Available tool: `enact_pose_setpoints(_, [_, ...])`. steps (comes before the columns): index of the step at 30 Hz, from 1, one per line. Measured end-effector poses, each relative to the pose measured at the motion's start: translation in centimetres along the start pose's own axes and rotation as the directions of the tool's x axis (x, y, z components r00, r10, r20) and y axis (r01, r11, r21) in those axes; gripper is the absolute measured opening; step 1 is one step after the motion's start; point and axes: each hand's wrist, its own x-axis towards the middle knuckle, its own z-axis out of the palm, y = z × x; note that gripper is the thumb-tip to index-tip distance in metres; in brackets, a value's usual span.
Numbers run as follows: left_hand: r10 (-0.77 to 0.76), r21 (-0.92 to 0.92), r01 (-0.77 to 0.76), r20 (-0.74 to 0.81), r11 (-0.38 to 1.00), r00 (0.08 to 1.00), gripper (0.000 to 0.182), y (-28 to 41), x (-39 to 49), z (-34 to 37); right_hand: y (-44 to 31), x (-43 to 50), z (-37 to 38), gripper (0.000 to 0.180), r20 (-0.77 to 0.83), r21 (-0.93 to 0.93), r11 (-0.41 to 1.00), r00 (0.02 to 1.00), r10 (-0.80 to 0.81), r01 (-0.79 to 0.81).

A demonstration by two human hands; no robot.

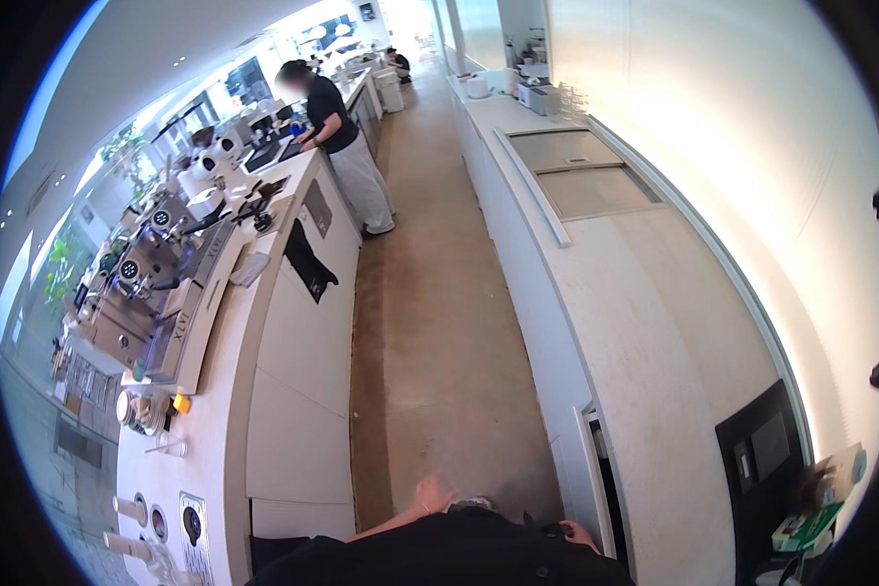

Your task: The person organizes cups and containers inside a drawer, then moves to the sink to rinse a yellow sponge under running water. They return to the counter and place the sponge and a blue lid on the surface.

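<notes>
My left hand [432, 495] hangs out in front of my dark shirt, above the aisle floor [447, 351]. It looks blurred, with the fingers apart and nothing in them. Low at my right side is my right hand [579, 537], partly hidden by the shirt. Its fingers are bent, and I cannot tell whether they hold anything. Close beside it, a white cabinet front [592, 476] in the right-hand counter stands pulled out, with a dark gap behind it. The pale countertop [652, 351] runs along above this front.
An espresso machine [168, 293] stands on the left counter [212, 432], near stacked cups [141, 412] and a rinser [194, 524]. Further up the aisle a person [340, 146] works at that counter; another person [398, 66] is low down at the far end. A black panel [762, 461] lies right.
</notes>
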Motion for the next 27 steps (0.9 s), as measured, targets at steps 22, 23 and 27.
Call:
enact_pose_setpoints(22, [-0.096, -0.629, 0.115, 0.064, 0.769, 0.993, 0.064, -3.3, -23.6, 16.4, 6.6, 0.9, -5.6, 0.033, -0.114, -0.376, 0.926, 0.993, -0.018, -0.026])
enact_pose_setpoints(23, [-0.015, -0.582, -0.034, -0.078, 0.813, 0.997, 0.065, -5.2, -25.6, 18.4, 6.1, 0.9, -5.4, 0.033, -0.113, -0.362, 0.929, 0.993, 0.036, -0.075])
enact_pose_setpoints(27, [-0.331, -0.698, 0.262, 0.038, 0.666, 0.943, 0.063, -8.0, -31.5, 19.3, 8.6, 2.0, -0.2, 0.03, 0.05, -0.409, 0.911, 0.996, 0.074, -0.047])
